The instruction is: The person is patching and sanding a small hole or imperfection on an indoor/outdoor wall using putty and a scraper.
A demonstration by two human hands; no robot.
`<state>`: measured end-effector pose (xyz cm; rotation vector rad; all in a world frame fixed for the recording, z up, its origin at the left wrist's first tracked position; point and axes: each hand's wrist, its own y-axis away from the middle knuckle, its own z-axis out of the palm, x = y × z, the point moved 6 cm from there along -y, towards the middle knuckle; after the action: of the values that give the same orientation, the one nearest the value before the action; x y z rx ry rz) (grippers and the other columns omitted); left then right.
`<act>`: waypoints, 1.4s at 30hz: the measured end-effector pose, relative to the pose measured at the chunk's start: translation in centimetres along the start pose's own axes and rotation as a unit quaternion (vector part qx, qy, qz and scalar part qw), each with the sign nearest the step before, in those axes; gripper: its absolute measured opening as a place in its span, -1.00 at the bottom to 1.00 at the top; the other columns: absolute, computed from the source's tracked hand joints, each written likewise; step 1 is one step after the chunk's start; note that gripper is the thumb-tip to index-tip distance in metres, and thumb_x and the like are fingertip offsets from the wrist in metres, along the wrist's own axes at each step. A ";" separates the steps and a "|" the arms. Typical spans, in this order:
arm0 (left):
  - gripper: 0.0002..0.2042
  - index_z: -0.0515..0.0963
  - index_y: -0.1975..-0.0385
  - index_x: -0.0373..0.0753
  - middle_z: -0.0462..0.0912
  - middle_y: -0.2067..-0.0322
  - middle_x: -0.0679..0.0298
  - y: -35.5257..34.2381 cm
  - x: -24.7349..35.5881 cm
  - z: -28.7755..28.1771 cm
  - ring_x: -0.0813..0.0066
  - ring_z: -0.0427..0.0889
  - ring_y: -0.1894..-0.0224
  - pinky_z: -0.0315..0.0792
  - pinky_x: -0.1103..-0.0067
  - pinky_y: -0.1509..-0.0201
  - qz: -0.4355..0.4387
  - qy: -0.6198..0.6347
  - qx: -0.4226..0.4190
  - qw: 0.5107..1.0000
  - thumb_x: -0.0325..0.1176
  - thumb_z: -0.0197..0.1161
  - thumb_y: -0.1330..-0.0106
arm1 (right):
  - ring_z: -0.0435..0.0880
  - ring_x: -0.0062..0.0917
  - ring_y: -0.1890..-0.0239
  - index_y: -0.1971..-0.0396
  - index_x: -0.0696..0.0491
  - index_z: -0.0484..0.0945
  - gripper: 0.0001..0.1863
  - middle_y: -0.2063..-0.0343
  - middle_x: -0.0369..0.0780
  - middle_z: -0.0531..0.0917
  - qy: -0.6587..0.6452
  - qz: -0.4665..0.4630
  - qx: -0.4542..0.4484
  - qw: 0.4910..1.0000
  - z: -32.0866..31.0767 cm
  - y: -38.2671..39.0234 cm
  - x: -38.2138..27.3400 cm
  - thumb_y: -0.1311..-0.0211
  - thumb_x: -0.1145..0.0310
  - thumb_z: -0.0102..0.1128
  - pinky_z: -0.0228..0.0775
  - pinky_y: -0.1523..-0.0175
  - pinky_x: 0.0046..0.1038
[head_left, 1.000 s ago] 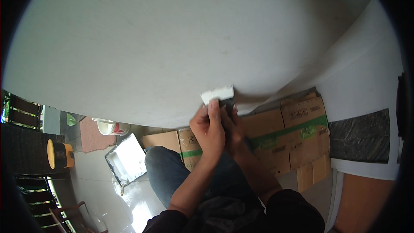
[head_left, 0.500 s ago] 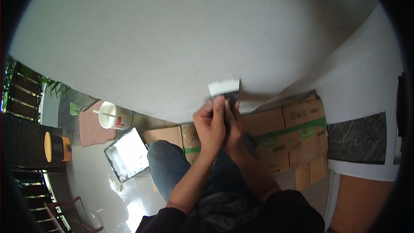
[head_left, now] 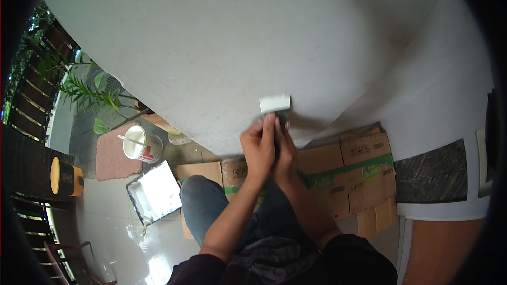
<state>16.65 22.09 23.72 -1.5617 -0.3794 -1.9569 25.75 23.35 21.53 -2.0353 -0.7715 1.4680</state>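
Both of my hands are closed together around the handle of a putty knife. Its broad blade has a white layer over the upper part and looks dark below it. My left hand lays its thumb along the front of the tool. Close against it, my right hand grips from the other side, with much of the handle hidden between the two. The blade points up at the pale wall; whether it touches the surface, I cannot tell. A shadow falls on the wall right of the blade.
Flattened cardboard covers the floor along the wall's foot. To the left are a tray with white in it, a white bucket with a stick, a reddish mat, a yellow-and-black container and a green plant.
The view has shifted, showing more of the plant and the wall's left edge. My hands stay closed on the putty knife, which has barely moved in the picture.
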 end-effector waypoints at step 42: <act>-0.32 0.24 -0.32 0.22 -0.01 -0.40 0.09 0.8 2.5 2.5 -0.16 -0.19 -0.44 -0.23 -0.06 -0.38 0.391 -0.676 -0.102 0.616 -0.27 0.24 -0.12 | 0.48 -0.33 0.63 -0.15 0.03 0.45 -0.50 0.56 -0.12 0.49 0.056 -0.040 0.069 0.995 -7.9 -5.2 1.8 -0.15 0.56 0.18 0.34 0.52 -0.36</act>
<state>18.84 22.18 26.64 -2.4933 0.0376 0.1228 32.95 27.70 26.15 -1.9421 -0.6794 1.3127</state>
